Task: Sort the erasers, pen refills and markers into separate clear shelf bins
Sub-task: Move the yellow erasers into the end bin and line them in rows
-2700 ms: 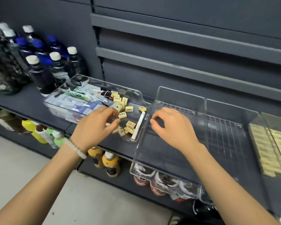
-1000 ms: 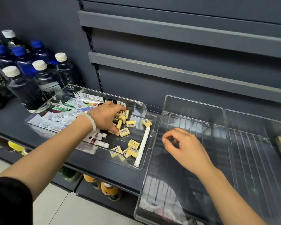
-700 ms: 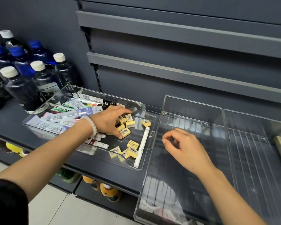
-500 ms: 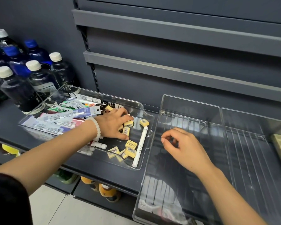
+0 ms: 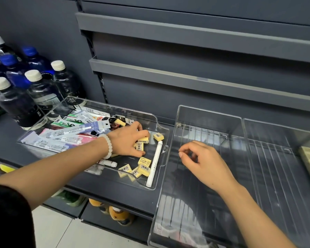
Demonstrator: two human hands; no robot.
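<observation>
Yellow erasers [image 5: 139, 146]: left hand [image 5: 128, 140] has slid deeper into mixed bin [image 5: 161, 130], fingers curled gathering several (sorting continues)
Right hand [image 5: 202, 161]: still loosely curled, holding nothing, over empty bin [image 5: 209, 111]

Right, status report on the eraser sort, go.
Left hand gathering yellow erasers in mixed bin. Right hand loosely curled, holding nothing, over middle bin. White marker beside the erasers.

Left hand [image 5: 127, 140] gathers yellow erasers [image 5: 139, 146] inside mixed clear bin [image 5: 160, 169].

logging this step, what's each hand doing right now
left hand: fingers curled around yellow erasers in the mixed bin.
right hand: over the empty clear bin, fingers loosely curled, holding nothing visible.
</observation>
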